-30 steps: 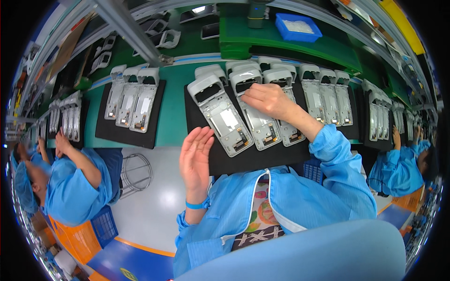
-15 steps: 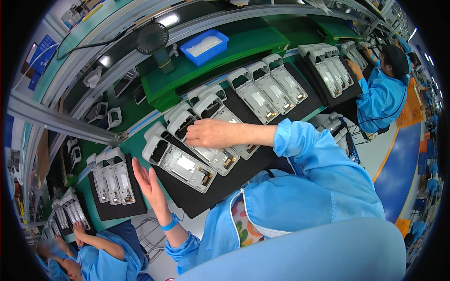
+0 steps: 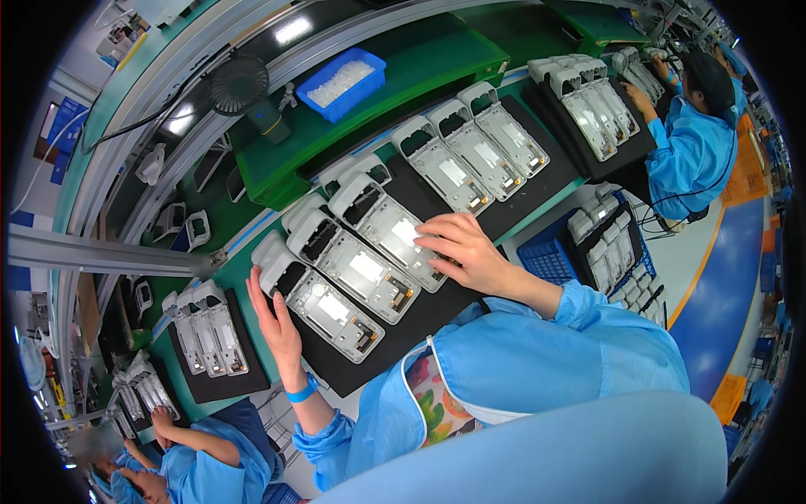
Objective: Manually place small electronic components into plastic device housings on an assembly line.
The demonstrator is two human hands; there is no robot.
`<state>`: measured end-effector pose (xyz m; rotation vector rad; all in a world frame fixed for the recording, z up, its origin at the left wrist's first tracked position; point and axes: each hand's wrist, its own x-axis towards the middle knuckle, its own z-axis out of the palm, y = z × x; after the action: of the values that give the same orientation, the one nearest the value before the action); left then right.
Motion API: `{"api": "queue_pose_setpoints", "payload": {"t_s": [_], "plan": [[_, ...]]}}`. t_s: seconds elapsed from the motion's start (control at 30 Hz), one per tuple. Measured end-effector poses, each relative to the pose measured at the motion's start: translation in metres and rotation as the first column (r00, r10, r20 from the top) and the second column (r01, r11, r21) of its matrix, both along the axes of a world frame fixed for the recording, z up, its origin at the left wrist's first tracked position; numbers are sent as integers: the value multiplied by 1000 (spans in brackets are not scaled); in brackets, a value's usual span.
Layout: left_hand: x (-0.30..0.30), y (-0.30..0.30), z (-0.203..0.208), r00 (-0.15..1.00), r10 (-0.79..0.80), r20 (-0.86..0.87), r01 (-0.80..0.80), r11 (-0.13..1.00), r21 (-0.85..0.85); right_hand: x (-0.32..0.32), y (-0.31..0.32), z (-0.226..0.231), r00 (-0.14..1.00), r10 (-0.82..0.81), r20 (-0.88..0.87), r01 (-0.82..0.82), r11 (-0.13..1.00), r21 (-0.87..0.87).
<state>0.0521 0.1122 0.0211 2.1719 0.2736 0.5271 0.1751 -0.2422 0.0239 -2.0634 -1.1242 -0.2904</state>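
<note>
Grey housings (image 3: 361, 267), three of them foremost, lie side by side on the black mat (image 3: 327, 370) on your bench (image 3: 242, 290). Your right hand (image 3: 474, 256) is over the rightmost's edge, its grip loosely parted, clasping nothing; whether the fingertips touch cannot be told. Your left hand (image 3: 279, 326) stands beside the leftmost, its grip flat, unfilled, fingers straight.

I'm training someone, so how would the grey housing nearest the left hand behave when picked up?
The grey housing looks stiff, lying straight on the black mat. It may feel light for its size, looking hollow at its far end. Its exposed dark-and-orange parts could be fragile.
</note>
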Motion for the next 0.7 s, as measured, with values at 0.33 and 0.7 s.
{"api": "queue_pose_setpoints", "payload": {"t_s": [0.33, 0.7], "plan": [[2, -4, -19, 990, 141, 10, -137, 974, -181, -6, -11, -14, 963, 109, -246, -66, 982, 178], [-10, -13, -31, 971, 236, 44, -193, 876, -442, 83, -10, 55, 926, 155, -344, -100, 980, 172]]}}
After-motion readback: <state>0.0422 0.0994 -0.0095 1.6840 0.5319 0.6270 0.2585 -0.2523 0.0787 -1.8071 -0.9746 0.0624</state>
